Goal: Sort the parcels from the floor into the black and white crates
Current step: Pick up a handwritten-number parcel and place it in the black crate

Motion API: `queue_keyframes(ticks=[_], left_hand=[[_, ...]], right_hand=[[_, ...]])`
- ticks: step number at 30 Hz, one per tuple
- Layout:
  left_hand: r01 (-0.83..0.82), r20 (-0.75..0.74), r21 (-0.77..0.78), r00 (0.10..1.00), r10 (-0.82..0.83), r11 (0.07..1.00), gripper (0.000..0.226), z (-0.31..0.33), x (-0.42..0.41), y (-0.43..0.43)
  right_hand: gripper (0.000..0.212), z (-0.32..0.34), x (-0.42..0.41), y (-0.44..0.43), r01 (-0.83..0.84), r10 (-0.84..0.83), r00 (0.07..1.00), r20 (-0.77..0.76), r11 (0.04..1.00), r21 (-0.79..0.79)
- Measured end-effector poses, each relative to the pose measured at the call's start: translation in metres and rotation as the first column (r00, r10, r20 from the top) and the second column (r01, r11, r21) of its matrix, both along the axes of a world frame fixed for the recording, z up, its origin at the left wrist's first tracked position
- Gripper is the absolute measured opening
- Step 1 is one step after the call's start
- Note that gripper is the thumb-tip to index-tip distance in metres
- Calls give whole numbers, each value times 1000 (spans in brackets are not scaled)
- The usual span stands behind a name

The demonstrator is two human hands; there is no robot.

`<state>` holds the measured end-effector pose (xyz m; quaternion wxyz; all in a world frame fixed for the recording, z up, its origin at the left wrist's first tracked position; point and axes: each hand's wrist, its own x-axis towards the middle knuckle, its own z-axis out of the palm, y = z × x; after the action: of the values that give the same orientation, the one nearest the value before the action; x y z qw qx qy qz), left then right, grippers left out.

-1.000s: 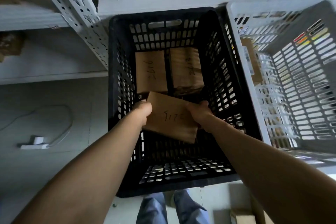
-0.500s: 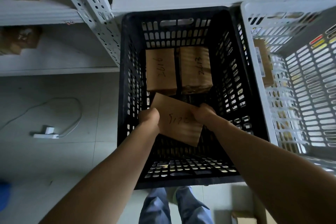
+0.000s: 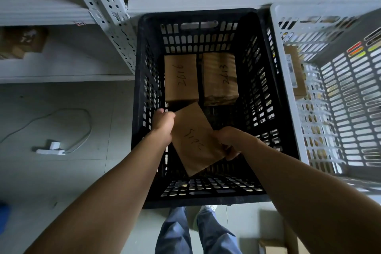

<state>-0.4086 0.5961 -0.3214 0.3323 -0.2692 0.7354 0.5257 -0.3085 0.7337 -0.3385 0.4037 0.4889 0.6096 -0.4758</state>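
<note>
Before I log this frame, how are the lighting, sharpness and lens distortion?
Head view: dim, flat light, no glare; inside the black crate is darkest, yet the number on the held parcel reads. Same view, edges: wide-angle bows the shelf post and white crate. Left hand and right hand show little blur.

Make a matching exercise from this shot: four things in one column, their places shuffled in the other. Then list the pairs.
Things
1. tilted parcel
2. parcel marked 2613
3. parcel with a printed label
4. power strip

Places
A. on the floor, left of the black crate
B. inside the white crate
C. gripped by the left hand and right hand
D. flat on the black crate's bottom

Pairs: 1-C, 2-D, 3-B, 4-A
</note>
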Motion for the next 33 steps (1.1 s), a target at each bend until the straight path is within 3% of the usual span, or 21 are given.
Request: queue_keyframes(ticks=[3,5,8,11,14,19,23,25,29,33], left_hand=[[4,121,-25,993,-1,1000,14,-4,11,-7],[-36,151,3,988,35,999,6,-3,14,-8],[-40,71,8,997,40,999,22,-7,3,-6],[-55,61,-23,997,56,998,40,-9,-7,-2],[-59,58,-57,996,62,997,44,-7,-9,-2],[-49,49,-23,998,50,999,49,-3,-14,-4],[-64,42,48,997,62,997,52,3,-21,-2],[-70,27,92,997,68,993,61,1,-27,-2],[-49,-38,169,998,56,984,73,-13,-45,-5],[114,-256,165,964,-70,980,41,72,-28,11]], right_hand=[[51,-1,-7,-8,-60,61,998,-20,997,39],[51,-4,-11,-11,-40,40,999,-13,999,10],[45,-6,-15,-14,7,-8,1000,-10,997,-74],[31,-4,-21,-18,-12,8,996,-83,999,-51],[24,-3,-33,-20,80,-85,988,-131,996,-46],[32,-2,-42,-25,116,-132,978,-159,988,-105],[36,-1,-47,-28,27,-26,964,-266,1000,2],[37,9,-52,-27,17,22,940,-342,994,111],[38,40,-58,-17,190,-93,864,-494,971,148],[34,86,-61,-13,365,-215,679,-702,928,69]])
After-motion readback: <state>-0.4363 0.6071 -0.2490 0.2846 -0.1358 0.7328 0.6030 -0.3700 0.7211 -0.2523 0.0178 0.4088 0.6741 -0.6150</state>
